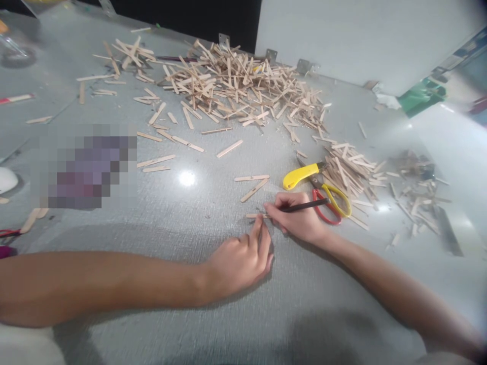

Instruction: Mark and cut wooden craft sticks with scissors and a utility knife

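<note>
A small wooden craft stick (252,216) lies flat on the grey table, in front of me. One fingertip of my left hand (241,258) presses on this stick; the fingers reach forward and do not wrap around it. My right hand (297,218) is closed around a slim dark pen (306,205) in a writing grip, at the stick's right end. The pen's tip is hidden by the fingers. Two more craft sticks (251,178) lie just beyond. Right behind my right hand are scissors with red and yellow handles (337,203) and a yellow-handled cutter (300,176).
A large heap of craft sticks (236,81) spreads along the back of the grey table (171,228). A smaller pile (346,165) lies at the right, beyond the scissors. More loose sticks (414,203) lie farther right. A pixelated patch covers something at left.
</note>
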{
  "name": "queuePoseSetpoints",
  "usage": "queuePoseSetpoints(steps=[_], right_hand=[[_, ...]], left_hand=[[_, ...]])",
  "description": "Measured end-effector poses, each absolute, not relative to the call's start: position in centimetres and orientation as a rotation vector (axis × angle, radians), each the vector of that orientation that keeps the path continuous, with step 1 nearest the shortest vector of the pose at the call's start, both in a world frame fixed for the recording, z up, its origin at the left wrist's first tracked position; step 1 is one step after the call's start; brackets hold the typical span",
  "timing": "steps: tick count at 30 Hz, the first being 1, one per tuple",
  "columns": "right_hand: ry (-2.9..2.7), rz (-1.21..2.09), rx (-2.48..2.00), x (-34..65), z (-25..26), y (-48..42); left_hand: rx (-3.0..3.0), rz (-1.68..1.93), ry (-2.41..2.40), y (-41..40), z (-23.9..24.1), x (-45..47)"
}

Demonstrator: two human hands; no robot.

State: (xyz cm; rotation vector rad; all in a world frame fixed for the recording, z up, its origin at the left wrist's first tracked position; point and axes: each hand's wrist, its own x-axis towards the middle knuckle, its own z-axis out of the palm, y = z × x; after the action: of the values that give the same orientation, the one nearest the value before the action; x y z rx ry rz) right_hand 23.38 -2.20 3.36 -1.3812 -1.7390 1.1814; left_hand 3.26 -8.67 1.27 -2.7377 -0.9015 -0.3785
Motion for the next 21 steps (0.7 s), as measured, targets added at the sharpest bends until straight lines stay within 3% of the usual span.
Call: queuePoseSetpoints(steps=[21], right_hand=[[-1.843,1.100,-1.337,23.53,3.28,-1.91]], left_hand=[[-2.730,-0.375,-0.895,-8.64,1.27,3.24]])
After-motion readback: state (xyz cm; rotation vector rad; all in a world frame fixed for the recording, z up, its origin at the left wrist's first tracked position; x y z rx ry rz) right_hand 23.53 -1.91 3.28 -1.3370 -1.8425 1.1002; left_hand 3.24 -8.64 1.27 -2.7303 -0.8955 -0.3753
